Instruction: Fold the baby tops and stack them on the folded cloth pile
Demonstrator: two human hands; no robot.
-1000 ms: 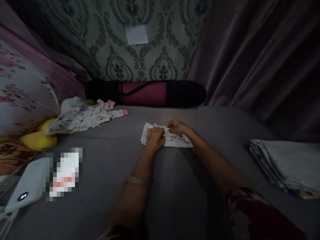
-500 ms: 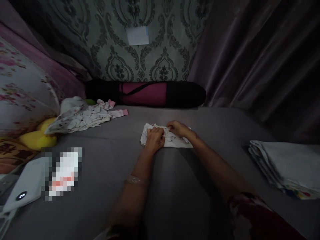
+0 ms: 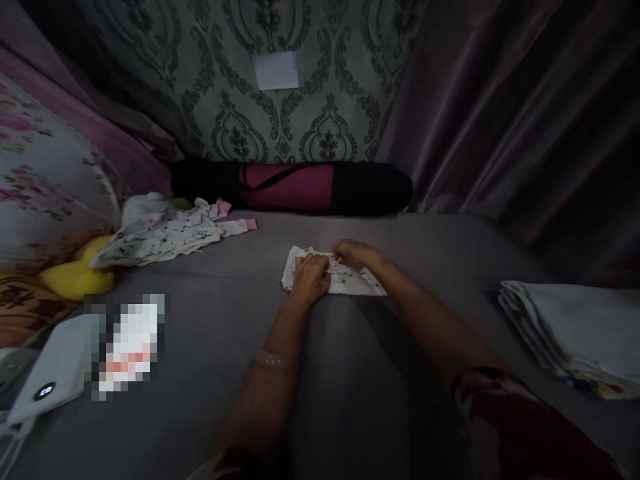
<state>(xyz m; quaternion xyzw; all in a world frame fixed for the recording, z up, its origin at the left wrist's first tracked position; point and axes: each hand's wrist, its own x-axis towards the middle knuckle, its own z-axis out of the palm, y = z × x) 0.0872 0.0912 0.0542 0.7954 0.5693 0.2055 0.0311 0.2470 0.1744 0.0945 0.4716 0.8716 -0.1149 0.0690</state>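
Observation:
A small white printed garment [image 3: 356,283] lies folded on the grey bed sheet [image 3: 350,360] in the middle of the view. My left hand [image 3: 310,277] rests on its left half with the fingers curled down onto the cloth. My right hand [image 3: 353,254] sits at the garment's far edge, fingers pinched on the fabric. Both forearms reach forward from the bottom of the view.
A heap of unfolded baby clothes [image 3: 165,230] lies at the left, by a yellow soft toy [image 3: 75,277] and a floral pillow [image 3: 45,187]. A stack of folded white cloth [image 3: 575,333] sits at the right. A rolled pink and black mat [image 3: 300,187] lies along the wall.
My hands have barely shifted on the garment; the right hand moved slightly toward the far edge. Nothing else moved.

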